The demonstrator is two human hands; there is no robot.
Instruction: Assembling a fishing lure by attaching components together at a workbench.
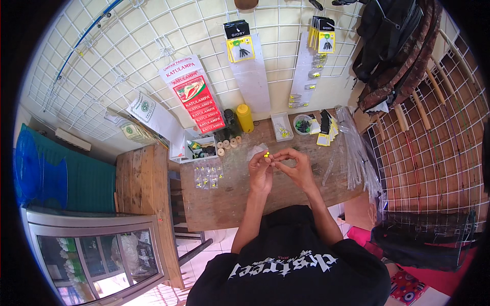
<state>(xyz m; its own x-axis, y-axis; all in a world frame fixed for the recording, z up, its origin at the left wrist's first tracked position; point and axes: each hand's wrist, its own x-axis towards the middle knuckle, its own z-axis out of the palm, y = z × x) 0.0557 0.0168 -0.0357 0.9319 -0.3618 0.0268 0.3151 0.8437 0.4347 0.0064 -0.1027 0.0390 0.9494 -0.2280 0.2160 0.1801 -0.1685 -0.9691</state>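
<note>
Both hands are raised together over the middle of the wooden table, fingertips almost meeting. The left hand has its grip pinched shut on a small yellow bead, held at the tips of thumb and forefinger just above the knuckles; the bead is too small to show any long axis or which way it points. The right hand curls toward it from the right, thumb and forefinger drawn together as though on something very fine, but what, if anything, lies between them cannot be told. Just behind the left grip lies a small clear plastic bag on the table. To the left of the left grip, well apart, sits a sheet of small clear packets with yellow beads. Farther left and behind is a white compartment box, with a row of small wooden spools just beside it. Beyond the grips, near the wall, stands a yellow bottle, its long axis upright. Behind the right grip are a small clear tray of yellow pieces and a stack of yellow-and-black carded packets. To the right of the right grip, a bundle of long clear plastic sleeves runs away from the person along the table's edge.
</note>
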